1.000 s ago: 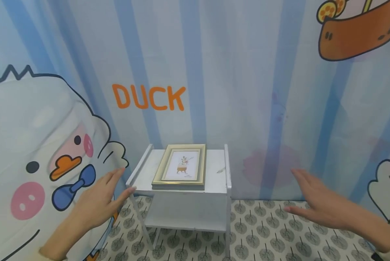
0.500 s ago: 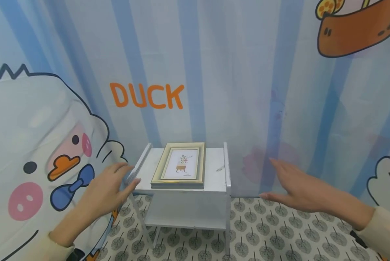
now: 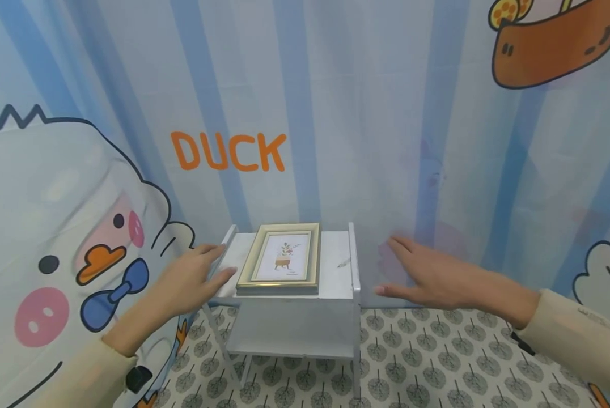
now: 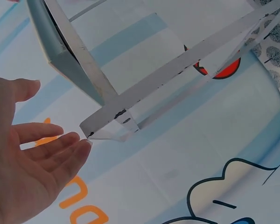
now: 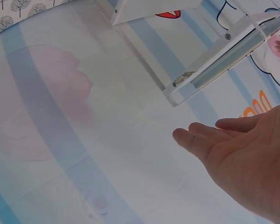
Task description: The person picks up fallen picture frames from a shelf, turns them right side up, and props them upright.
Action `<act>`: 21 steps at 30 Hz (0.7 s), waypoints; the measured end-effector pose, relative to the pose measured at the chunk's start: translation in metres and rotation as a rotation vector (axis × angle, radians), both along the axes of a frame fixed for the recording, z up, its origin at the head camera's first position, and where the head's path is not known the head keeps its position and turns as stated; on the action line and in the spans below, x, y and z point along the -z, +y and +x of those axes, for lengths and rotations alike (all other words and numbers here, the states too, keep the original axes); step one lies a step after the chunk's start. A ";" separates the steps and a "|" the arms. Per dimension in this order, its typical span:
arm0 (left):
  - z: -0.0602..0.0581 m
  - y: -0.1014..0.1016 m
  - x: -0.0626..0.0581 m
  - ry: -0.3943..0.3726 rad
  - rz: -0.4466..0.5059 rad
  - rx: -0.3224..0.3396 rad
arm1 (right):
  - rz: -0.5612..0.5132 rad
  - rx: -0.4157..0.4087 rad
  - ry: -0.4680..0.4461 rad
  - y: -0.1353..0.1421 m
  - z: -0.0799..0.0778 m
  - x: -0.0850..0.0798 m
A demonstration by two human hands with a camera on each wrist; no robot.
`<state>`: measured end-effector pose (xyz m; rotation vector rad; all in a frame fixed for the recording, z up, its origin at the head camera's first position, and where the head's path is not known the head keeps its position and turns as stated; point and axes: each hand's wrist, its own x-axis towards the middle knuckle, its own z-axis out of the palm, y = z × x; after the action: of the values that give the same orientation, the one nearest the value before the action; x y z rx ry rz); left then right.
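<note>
A picture frame (image 3: 278, 259) with a pale gold border lies flat on the top of a small white side table (image 3: 337, 277). Its print shows a potted plant on a legged stand. My left hand (image 3: 190, 280) is over the table's left side rail, fingers loosely extended, thumb pointing toward the frame. In the left wrist view, the left hand (image 4: 42, 163) holds nothing, and its fingertips are right by the table's corner. My right hand (image 3: 432, 275) hovers to the right of the table, fingers stretched toward it. The right wrist view shows that hand (image 5: 247, 149) with nothing in it.
A lower shelf (image 3: 289, 328) spans the table's legs. Behind stands a striped blue curtain (image 3: 366, 141) printed with DUCK lettering and a large duck (image 3: 70, 226) at left. The floor (image 3: 412, 362) has a grey tree pattern. A raised rail (image 3: 354, 255) edges the tabletop's right side.
Both hands have moved inward toward the table, the right hand farther than the left. The picture frame stays where it was on the tabletop.
</note>
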<state>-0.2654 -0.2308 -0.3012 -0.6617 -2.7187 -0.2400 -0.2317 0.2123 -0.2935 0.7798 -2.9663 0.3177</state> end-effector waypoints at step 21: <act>-0.038 0.023 -0.001 -0.188 -0.062 0.016 | 0.102 -0.044 -0.060 -0.051 -0.033 -0.014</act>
<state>-0.3032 -0.2082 -0.2997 -0.7108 -2.9120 -0.2341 -0.2651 0.1613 -0.2791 0.8628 -3.0459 0.1973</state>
